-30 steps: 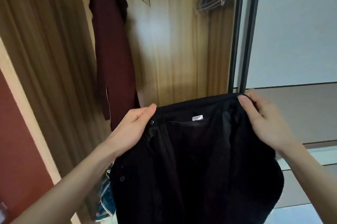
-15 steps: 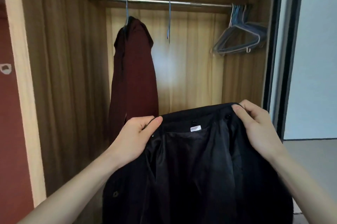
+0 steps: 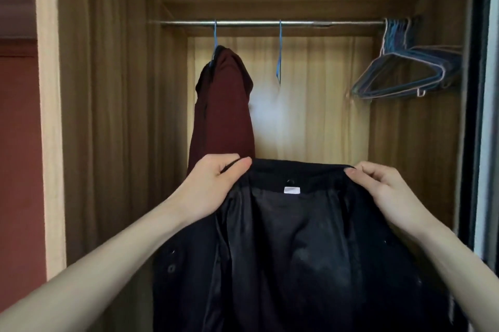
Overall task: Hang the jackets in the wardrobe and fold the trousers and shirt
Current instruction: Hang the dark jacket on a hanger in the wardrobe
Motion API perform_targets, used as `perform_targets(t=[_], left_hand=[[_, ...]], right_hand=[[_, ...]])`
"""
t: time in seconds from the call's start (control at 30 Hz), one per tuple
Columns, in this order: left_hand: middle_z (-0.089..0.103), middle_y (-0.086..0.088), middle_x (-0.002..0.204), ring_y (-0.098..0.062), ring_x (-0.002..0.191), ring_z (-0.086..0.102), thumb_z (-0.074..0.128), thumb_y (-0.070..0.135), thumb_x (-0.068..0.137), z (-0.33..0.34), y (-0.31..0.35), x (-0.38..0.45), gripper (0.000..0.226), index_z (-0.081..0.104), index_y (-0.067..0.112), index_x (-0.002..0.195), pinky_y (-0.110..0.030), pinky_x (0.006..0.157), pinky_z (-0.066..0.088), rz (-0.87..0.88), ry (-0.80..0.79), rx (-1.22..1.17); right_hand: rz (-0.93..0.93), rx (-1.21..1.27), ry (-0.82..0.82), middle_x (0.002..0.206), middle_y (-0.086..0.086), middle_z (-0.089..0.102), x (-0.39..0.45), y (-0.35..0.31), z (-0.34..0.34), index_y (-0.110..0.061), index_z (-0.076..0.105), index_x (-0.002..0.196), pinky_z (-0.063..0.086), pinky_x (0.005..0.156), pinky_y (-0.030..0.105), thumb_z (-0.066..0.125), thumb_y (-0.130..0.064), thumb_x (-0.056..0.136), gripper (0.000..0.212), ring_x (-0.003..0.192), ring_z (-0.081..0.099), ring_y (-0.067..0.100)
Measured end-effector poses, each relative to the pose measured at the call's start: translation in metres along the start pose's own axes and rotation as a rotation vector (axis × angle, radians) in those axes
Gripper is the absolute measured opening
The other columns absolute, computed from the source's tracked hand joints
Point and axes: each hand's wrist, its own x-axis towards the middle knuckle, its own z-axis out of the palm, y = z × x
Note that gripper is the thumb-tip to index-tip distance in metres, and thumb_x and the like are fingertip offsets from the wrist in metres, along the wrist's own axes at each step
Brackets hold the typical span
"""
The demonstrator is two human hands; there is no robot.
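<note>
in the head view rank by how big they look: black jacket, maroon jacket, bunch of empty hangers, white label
1. black jacket, though nearness to the camera inflates it
2. maroon jacket
3. bunch of empty hangers
4. white label

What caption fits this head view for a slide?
Both hands, left hand and right hand, hold a black jacket by its collar before the wardrobe rail, beside a hung maroon jacket.
</note>
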Motion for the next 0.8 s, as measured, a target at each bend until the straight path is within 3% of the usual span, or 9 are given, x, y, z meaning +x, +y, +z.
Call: perform_targets(t=[0.07, 0.2, 0.27, 0.33, 0.53, 0.6, 0.7, 0.8], left_hand=[[0.038, -0.001, 0.068, -0.016, 0.066, 0.036, 0.052, 0.045, 0.108, -0.008, 0.003, 0.011, 0.056, 0.039, 0.002, 0.074, -0.037, 0.067, 0.033, 0.059, 0.100, 0.105], [0.034, -0.004, 0.069, -0.019, 0.068, 0.033, 0.048, 0.042, 0.110, -0.020, 0.003, 0.032, 0.052, 0.033, 0.006, 0.075, -0.038, 0.068, 0.032, 0.104, 0.272, 0.265], [0.035, -0.008, 0.069, -0.017, 0.068, 0.034, 0.047, 0.041, 0.111, -0.023, 0.003, 0.040, 0.052, 0.034, 0.006, 0.075, -0.036, 0.067, 0.032, 0.100, 0.349, 0.255], [0.033, 0.000, 0.067, -0.011, 0.066, 0.031, 0.049, 0.037, 0.111, -0.028, 0.004, 0.046, 0.051, 0.032, 0.008, 0.073, -0.028, 0.062, 0.030, 0.105, 0.412, 0.183], [0.034, 0.005, 0.065, -0.009, 0.063, 0.031, 0.050, 0.034, 0.110, -0.052, 0.018, 0.071, 0.052, 0.033, 0.006, 0.070, -0.023, 0.058, 0.030, 0.150, 0.478, 0.185], [0.032, 0.003, 0.064, -0.012, 0.063, 0.031, 0.050, 0.035, 0.110, -0.058, 0.029, 0.083, 0.052, 0.031, 0.008, 0.070, -0.029, 0.060, 0.030, 0.166, 0.490, 0.245], [0.031, 0.001, 0.063, -0.016, 0.063, 0.030, 0.051, 0.033, 0.109, -0.065, 0.043, 0.100, 0.051, 0.029, 0.013, 0.067, -0.036, 0.063, 0.030, 0.172, 0.506, 0.318], [0.035, 0.000, 0.061, -0.018, 0.061, 0.034, 0.051, 0.034, 0.108, -0.063, 0.045, 0.108, 0.052, 0.031, 0.014, 0.064, -0.036, 0.063, 0.033, 0.154, 0.464, 0.413]], right_hand=[[-0.030, -0.025, -0.031, 0.073, 0.011, 0.044, 0.015, -0.001, 0.006, 0.008, 0.048, 0.082, 0.032, 0.069, 0.039, 0.060, -0.043, 0.103, 0.056, 0.067, 0.041, 0.026], [-0.122, -0.015, 0.013, 0.070, 0.009, 0.035, 0.044, -0.007, 0.019, 0.003, 0.042, 0.075, 0.027, 0.066, 0.037, 0.061, -0.037, 0.104, 0.053, 0.064, 0.035, 0.022], [-0.146, 0.016, -0.008, 0.070, 0.008, 0.035, 0.060, -0.012, 0.023, 0.001, 0.043, 0.075, 0.025, 0.063, 0.038, 0.062, -0.037, 0.104, 0.051, 0.064, 0.033, 0.023], [-0.161, 0.014, -0.055, 0.068, 0.008, 0.037, 0.077, -0.017, 0.027, 0.000, 0.047, 0.075, 0.025, 0.058, 0.035, 0.061, -0.037, 0.104, 0.049, 0.062, 0.034, 0.022], [-0.218, -0.001, -0.162, 0.058, -0.003, 0.048, 0.124, -0.019, 0.041, -0.008, 0.061, 0.068, 0.029, 0.047, 0.017, 0.064, -0.031, 0.102, 0.042, 0.054, 0.039, 0.011], [-0.231, -0.020, -0.193, 0.059, -0.005, 0.058, 0.134, -0.020, 0.045, -0.012, 0.069, 0.071, 0.037, 0.051, 0.014, 0.068, -0.038, 0.098, 0.038, 0.054, 0.047, 0.009], [-0.230, -0.019, -0.268, 0.078, -0.001, 0.072, 0.147, -0.029, 0.044, -0.018, 0.079, 0.091, 0.048, 0.072, 0.019, 0.075, -0.056, 0.089, 0.038, 0.068, 0.059, 0.011], [-0.186, 0.115, -0.030, 0.083, -0.007, 0.061, 0.174, -0.050, 0.046, -0.024, 0.074, 0.103, 0.044, 0.076, 0.027, 0.064, -0.074, 0.081, 0.056, 0.066, 0.053, 0.008]])
